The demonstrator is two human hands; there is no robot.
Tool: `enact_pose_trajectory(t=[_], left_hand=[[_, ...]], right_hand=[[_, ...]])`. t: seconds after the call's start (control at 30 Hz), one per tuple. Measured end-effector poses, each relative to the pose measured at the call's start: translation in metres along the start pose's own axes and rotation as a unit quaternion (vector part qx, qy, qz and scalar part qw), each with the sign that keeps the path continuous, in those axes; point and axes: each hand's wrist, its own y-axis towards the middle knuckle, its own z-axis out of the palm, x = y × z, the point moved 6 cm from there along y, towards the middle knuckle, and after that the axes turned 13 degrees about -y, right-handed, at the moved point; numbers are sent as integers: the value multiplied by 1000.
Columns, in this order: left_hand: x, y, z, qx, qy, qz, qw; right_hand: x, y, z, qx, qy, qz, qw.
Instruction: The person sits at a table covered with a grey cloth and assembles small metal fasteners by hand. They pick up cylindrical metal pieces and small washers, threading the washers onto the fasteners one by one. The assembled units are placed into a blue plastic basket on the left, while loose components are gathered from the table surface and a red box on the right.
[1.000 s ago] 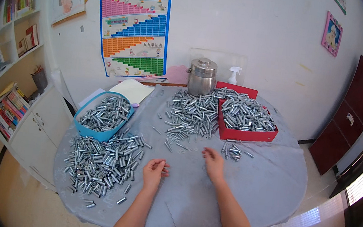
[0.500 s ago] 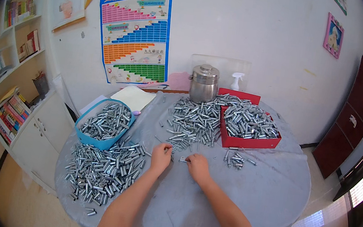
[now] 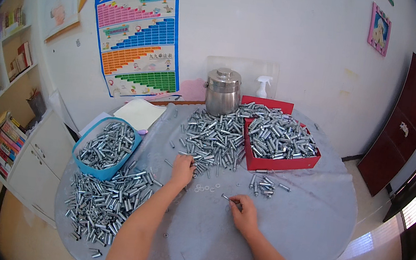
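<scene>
My left hand (image 3: 182, 170) reaches to the near edge of the middle pile of metal bolts (image 3: 212, 140), fingers curled together; what they hold, if anything, is too small to make out. My right hand (image 3: 244, 213) is lower on the grey cloth, thumb and fingers pinching a short metal bolt (image 3: 226, 196) that points left. Between the hands lie several flat washers (image 3: 206, 188). A small cluster of bolts (image 3: 265, 187) sits just beyond my right hand. To the left of my left forearm spreads a heap of metal sleeves (image 3: 100, 202).
A blue basket (image 3: 101, 173) full of metal pieces stands at the left. A red box (image 3: 281, 165) heaped with bolts is at the back right. Behind the middle pile are a steel pot (image 3: 223, 93) and a white spray bottle (image 3: 262, 87). Paper (image 3: 140, 113) lies back left.
My left hand has moved away from me to the pile's edge. My right hand has drawn back to the right with the bolt, leaving the washers in sight. The view has shifted slightly.
</scene>
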Motion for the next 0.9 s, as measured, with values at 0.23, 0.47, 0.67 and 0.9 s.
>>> enact_pose_trajectory(t=[0.23,0.47,0.67,0.9], left_hand=[[-17,21,17,7,-108,-81,991],[-60,13,107,158,-216,-100,958],[-104,-17,143,222,-485,-237,812],[-71,10,77,-13,-100,-16,995]], right_hand=[[-20,3,-1,-38,97,57,993],[-52,6,-18,-207,213,139,945],[-67,5,-14,-216,233,160,935],[-53,8,-15,-190,236,161,939]])
